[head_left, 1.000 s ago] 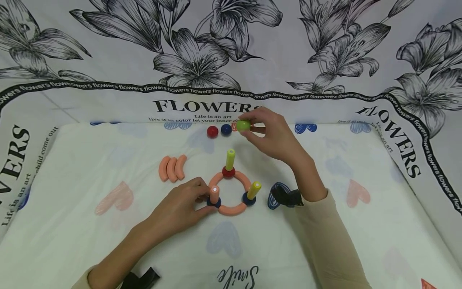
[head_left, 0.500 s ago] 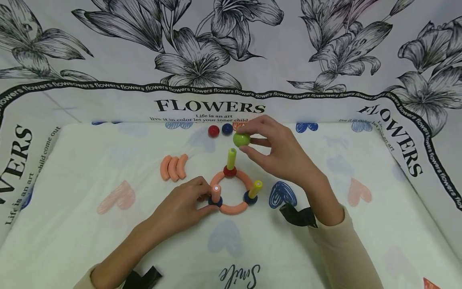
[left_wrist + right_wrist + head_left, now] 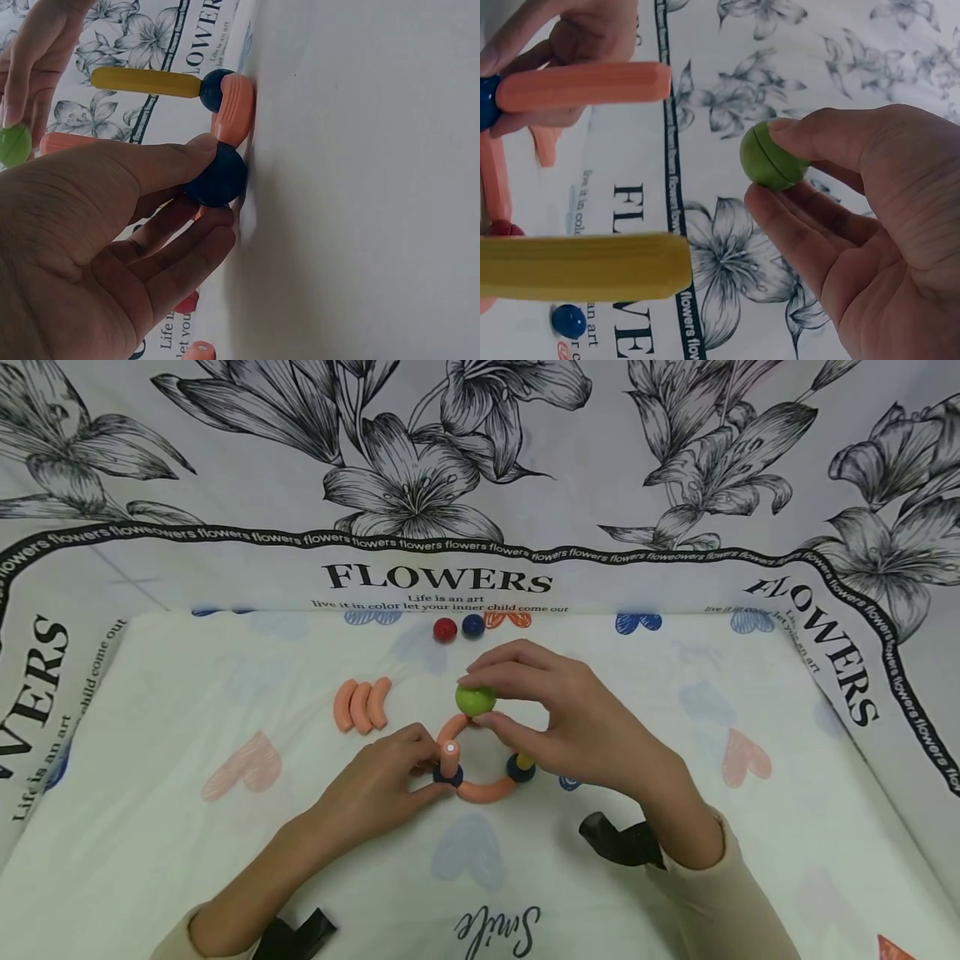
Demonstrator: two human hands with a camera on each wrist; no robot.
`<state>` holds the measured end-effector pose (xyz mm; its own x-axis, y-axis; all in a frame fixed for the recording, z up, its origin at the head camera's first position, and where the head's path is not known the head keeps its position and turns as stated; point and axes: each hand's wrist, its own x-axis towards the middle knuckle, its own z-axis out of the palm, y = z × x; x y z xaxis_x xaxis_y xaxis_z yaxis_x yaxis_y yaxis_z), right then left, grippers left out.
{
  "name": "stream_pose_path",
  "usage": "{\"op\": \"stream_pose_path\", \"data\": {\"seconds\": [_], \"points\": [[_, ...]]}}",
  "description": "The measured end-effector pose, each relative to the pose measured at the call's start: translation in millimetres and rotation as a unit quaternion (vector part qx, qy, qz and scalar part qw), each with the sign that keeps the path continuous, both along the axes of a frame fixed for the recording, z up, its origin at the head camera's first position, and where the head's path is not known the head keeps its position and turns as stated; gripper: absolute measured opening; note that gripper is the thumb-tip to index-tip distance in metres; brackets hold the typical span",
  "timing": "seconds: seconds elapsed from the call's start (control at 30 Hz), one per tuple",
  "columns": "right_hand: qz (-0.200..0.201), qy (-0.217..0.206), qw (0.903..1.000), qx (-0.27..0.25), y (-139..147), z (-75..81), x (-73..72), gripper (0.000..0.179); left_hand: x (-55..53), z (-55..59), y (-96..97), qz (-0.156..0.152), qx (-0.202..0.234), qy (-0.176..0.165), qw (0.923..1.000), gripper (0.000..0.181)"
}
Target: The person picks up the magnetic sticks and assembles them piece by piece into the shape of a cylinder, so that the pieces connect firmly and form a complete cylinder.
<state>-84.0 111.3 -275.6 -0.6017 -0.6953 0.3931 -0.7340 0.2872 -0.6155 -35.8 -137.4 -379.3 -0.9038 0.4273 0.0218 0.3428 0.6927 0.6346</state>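
On the cloth lies a ring of curved orange pieces point(image 3: 486, 791) joined by balls, with rods standing up from the balls. My left hand point(image 3: 386, 772) pinches the dark blue ball point(image 3: 217, 177) at the ring's left corner, below an upright orange rod point(image 3: 449, 760). Between thumb and fingertips, my right hand point(image 3: 581, 718) holds a green ball point(image 3: 476, 700) over the back of the ring. In the head view, that ball and hand cover the yellow-green back rod and most of its red ball. A yellow rod point(image 3: 585, 266) rises at the right corner, partly covered by the right hand in the head view.
Several loose curved orange pieces point(image 3: 362, 705) lie side by side left of the ring. Behind it, a red ball point(image 3: 445, 630) and a blue ball point(image 3: 473, 627) sit near the flower-printed cloth border point(image 3: 600, 581). Black straps point(image 3: 622, 841) hang at both wrists.
My right hand has brought the green ball from beside the loose blue ball toward me and left, over the back of the ring. The left hand has stayed at its corner.
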Motion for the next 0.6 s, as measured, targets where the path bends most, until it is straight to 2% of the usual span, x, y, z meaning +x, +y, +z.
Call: {"op": "stream_pose_path", "data": {"seconds": [0.23, 0.4, 0.6], "points": [[0.036, -0.013, 0.9993, -0.003, -6.4, 2.4, 9.1, 0.032, 0.4, 0.3, -0.5, -0.006, 0.008, 0.004, 0.9999, 0.018], [0.045, 0.006, 0.9983, 0.036, -12.1, 0.1, 14.0, 0.032, 0.9, 0.5, -0.7, -0.008, 0.021, -0.002, 0.9997, 0.021], [0.048, 0.004, 0.9966, 0.066, -14.3, -2.9, 16.0, 0.027, 0.7, 0.7, -1.2, -0.005, 0.019, 0.013, 0.9997, 0.024]]}}
